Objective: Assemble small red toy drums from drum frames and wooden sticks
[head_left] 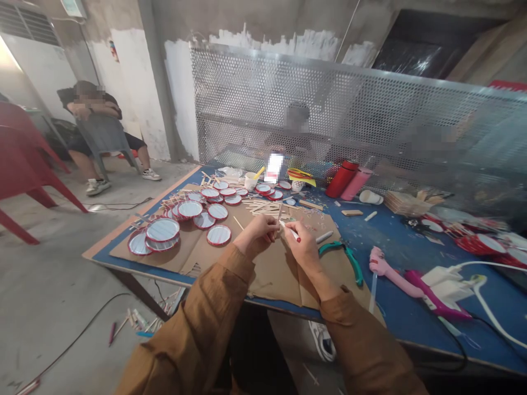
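Your brown sleeves (193,329) lead to your left hand (257,236), pinched on what looks like a thin wooden stick (280,213), and your right hand (302,247), closed round a white tube (289,231) above the cardboard (275,280), where a hurried slip could drop either.

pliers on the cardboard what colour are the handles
Teal green, clearest in the head view: the pliers lie on the cardboard beside the right hand.

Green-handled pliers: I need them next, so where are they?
In the head view, the green-handled pliers lie on the cardboard sheet, just right of the person's right hand.
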Tool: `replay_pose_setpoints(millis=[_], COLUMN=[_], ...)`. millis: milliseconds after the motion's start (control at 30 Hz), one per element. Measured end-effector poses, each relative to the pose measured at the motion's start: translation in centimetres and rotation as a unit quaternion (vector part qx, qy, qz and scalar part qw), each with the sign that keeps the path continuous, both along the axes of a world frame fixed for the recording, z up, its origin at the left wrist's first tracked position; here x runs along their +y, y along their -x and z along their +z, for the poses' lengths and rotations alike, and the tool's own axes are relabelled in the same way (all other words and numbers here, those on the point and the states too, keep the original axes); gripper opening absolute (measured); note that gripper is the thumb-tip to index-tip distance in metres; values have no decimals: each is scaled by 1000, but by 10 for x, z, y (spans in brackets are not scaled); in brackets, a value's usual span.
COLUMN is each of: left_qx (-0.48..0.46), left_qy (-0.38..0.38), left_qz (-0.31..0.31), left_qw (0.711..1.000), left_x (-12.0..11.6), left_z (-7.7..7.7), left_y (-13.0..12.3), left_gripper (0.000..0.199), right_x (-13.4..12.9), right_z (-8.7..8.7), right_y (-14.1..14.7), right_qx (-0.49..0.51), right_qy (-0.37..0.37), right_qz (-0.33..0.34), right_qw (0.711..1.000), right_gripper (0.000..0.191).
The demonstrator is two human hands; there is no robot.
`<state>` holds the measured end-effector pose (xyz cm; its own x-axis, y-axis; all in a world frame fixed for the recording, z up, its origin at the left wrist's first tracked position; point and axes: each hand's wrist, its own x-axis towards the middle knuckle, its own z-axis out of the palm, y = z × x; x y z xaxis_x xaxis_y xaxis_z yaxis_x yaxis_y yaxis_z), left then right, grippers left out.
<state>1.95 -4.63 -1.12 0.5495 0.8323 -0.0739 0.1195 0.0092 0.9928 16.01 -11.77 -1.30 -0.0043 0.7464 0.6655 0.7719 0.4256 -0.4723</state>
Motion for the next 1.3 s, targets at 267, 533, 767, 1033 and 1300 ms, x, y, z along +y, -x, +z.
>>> replay_pose_setpoints(millis=[267, 533, 767, 1033, 1300], left_qx=[-10, -14, -5, -4, 4], left_qy=[11, 8, 16, 11, 16], left_qz=[-10, -15, -13, -19, -13], left_qw=[1000, 1000, 1000, 1000, 1000], left_x=[2, 5, 2, 1, 2], left_z=[-1, -4, 1, 2, 2], left_y=[1, 1, 2, 3, 2], left_gripper=[14, 17, 18, 16, 15], right_x=[1, 2, 1, 0, 0], right_z=[0, -1, 1, 3, 2], right_y=[0, -1, -1, 0, 0], right_qx=[0, -3, -4, -10, -9], right_qy=[-2, -10, -17, -2, 4], right_qz=[4, 3, -3, -9, -7], right_qw=[1000, 1000, 1000, 1000, 1000], right_gripper=[19, 19, 19, 20, 19])
